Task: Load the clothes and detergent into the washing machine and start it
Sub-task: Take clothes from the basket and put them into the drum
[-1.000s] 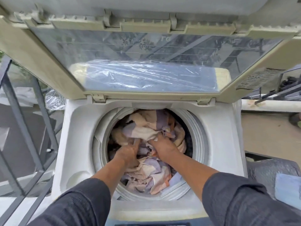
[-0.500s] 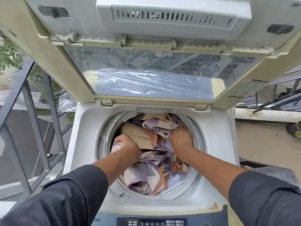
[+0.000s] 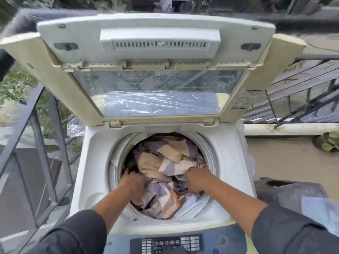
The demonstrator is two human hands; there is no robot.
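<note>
Head view, crumpled purple-beige clothes (image 3: pixel 165 162) filling drum, both hands (image 3: pixel 134 182) gripping them

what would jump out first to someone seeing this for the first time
The crumpled purple, beige and peach patterned cloth filling the round drum of the white top-loading washing machine at centre. Both hands are in it: the left hand presses into the cloth at the drum's left, the right hand grips a fold at its right. Above, the cream hinged lid with a clear window stands open.
</note>
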